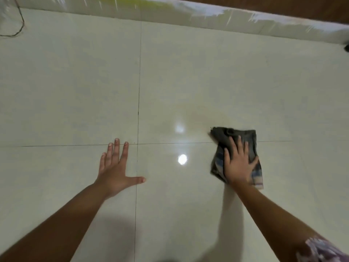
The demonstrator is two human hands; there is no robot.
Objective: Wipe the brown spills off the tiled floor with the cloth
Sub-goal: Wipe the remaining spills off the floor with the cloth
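A dark grey cloth (234, 137) with a striped edge lies crumpled on the pale tiled floor (75, 82) at the right. My right hand (238, 163) presses flat on the cloth with straight, spread fingers. My left hand (116, 167) rests flat on the floor to the left, fingers straight and thumb out, beside the crossing of the tile joints. A very faint brownish smear (198, 118) shows on the tile just up and left of the cloth. The view is blurred.
A wall base (188, 14) runs along the far edge of the floor, with brown wood above it at the upper right. A thin dark cable (20, 25) trails at the upper left. A small dark object (346, 47) sits at the right edge.
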